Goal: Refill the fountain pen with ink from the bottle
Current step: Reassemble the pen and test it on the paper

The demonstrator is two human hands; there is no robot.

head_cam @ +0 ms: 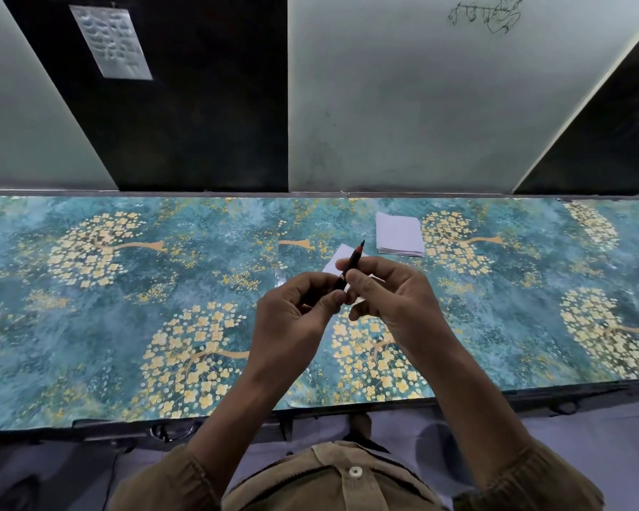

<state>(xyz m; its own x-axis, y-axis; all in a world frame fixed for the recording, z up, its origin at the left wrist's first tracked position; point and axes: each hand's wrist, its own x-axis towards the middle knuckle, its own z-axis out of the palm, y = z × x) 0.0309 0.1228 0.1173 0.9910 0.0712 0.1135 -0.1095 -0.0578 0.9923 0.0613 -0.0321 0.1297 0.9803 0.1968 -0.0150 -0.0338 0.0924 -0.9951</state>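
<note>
Fingers (351,280) of the right hand (391,296) pinch the fountain pen (353,263) mid-barrel; left hand (292,315) fingers grip its lower end just below. Pen is held above the surface (126,326), tilted, dark tip pointing up and away past the right fingertips. White paper slip (338,258) lies on the surface directly behind the fingers, partly hidden. Folded white paper stack (399,234) sits farther out, right of the pen tip. No ink bottle or other container in view.
</note>
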